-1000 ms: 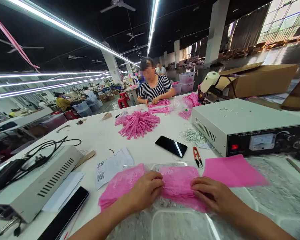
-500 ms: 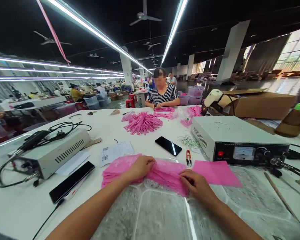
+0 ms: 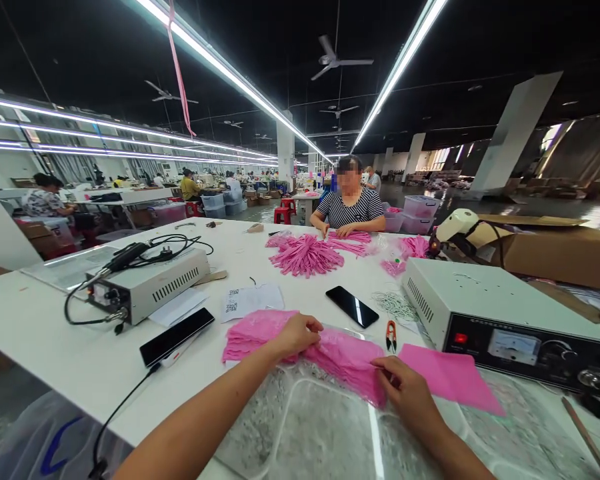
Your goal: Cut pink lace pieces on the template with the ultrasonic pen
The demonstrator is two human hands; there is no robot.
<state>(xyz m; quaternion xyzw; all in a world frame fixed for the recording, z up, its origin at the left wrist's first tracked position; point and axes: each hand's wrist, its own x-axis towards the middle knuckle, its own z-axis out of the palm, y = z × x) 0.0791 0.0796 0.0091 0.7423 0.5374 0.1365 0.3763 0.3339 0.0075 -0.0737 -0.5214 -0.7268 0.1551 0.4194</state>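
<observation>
Layered pink cloth pieces [image 3: 260, 333] lie in a loose stack in front of me, partly under thin clear film. My left hand [image 3: 300, 335] rests across the middle of the stack, its fingers curled and pinching the cloth there. At the right end, my right hand [image 3: 404, 387] has thumb and fingertips closed on the edge of the stack. A single flat pink cloth [image 3: 453, 377] lies just right of that hand. Orange-handled thread snips [image 3: 391, 335] lie behind it, close to a black phone [image 3: 353, 307].
Grey-white boxes with cables [image 3: 167, 287] and a dial [image 3: 515, 350] flank the work. Another phone [image 3: 177, 337] is at left. Across the table [image 3: 80, 360], a person in a striped top [image 3: 353, 210] handles pink strips by a heap of pink strips [image 3: 307, 255]. Clear plastic sheeting [image 3: 330, 433] lies nearest me.
My view has turned left, so the scene sits further right in the picture. Both hands keep nearly the same place on the pink cloth.
</observation>
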